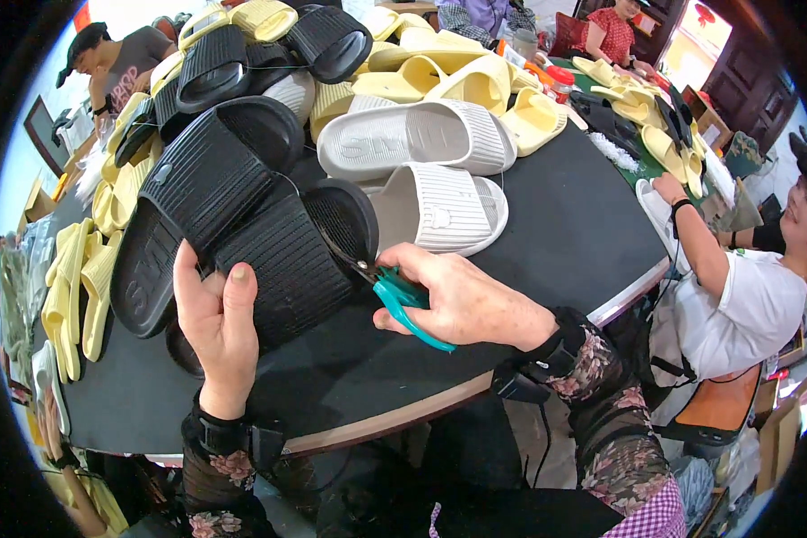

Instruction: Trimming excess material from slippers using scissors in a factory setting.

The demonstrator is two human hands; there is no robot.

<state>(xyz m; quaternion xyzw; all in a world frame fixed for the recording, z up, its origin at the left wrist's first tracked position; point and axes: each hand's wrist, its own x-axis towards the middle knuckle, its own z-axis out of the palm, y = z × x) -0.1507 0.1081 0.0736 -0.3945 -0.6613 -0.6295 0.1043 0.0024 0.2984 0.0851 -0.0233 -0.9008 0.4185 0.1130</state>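
On my right I see a white-shirted co-worker (731, 309), an orange chair (717, 408) and a dark panelled door (751, 76).

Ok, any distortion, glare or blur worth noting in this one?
Head view: fisheye bending along the table edge, corners black; doorway at upper right washed out by glare; right hand and teal scissors look reasonably sharp.

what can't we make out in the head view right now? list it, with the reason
Head view, all items:
- Tips of the teal scissors: too small and dark against the near black slipper to tell what they touch.
- Some right hand fingers: hidden behind that hand and the handles.
- Head of the person in purple: cut off by the top edge.
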